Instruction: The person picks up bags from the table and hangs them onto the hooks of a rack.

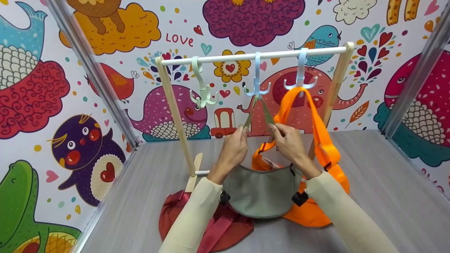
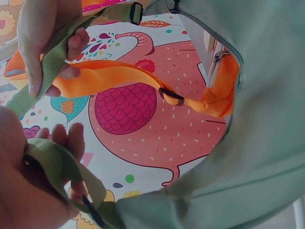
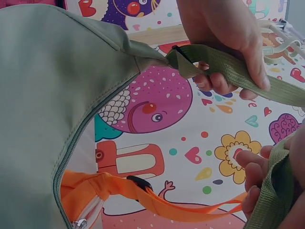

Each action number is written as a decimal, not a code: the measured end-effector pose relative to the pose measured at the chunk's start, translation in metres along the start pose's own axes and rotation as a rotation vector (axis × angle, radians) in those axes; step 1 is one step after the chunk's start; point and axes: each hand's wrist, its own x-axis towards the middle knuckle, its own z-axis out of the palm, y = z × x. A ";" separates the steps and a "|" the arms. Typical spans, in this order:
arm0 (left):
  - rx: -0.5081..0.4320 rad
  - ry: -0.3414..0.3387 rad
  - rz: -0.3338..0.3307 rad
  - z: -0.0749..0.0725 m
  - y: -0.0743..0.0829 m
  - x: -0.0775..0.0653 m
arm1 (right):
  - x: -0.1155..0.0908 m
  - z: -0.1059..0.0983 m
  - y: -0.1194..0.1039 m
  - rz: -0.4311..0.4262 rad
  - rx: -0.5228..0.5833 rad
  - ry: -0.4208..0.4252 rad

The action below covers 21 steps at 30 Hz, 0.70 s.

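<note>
A grey-green bag [image 1: 262,193] with a zipper and black buckles hangs by its green strap [image 1: 251,114] below the middle blue hook [image 1: 257,84]. The top of the strap's loop meets that hook's prongs. My left hand [image 1: 235,146] grips the left side of the strap, and my right hand [image 1: 289,142] pinches the right side. Both wrist views show the webbing running between thumb and fingers of each hand. Just behind and to the right is an orange bag [image 1: 309,214], its strap [image 1: 318,131] looped over the right blue hook [image 1: 301,79].
A wooden stand carries a white rod [image 1: 225,58]. Toward its left end hangs a pale green hook [image 1: 204,95]. A dark red bag [image 1: 225,228] lies on the grey wood-look tabletop [image 1: 126,211], partly under my left sleeve. Printed wall panels [image 1: 186,21] enclose the back and sides.
</note>
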 end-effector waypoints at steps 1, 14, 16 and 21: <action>0.005 0.008 0.008 0.000 0.000 0.000 | 0.000 0.000 0.000 -0.003 -0.003 0.001; -0.026 0.063 0.003 -0.003 -0.002 -0.003 | -0.001 -0.003 -0.001 -0.024 -0.013 0.030; -0.028 0.082 0.013 -0.003 -0.003 -0.003 | -0.001 -0.003 0.000 -0.038 -0.020 0.040; -0.035 0.129 0.039 -0.005 -0.006 -0.004 | 0.000 -0.003 -0.001 -0.071 -0.030 0.064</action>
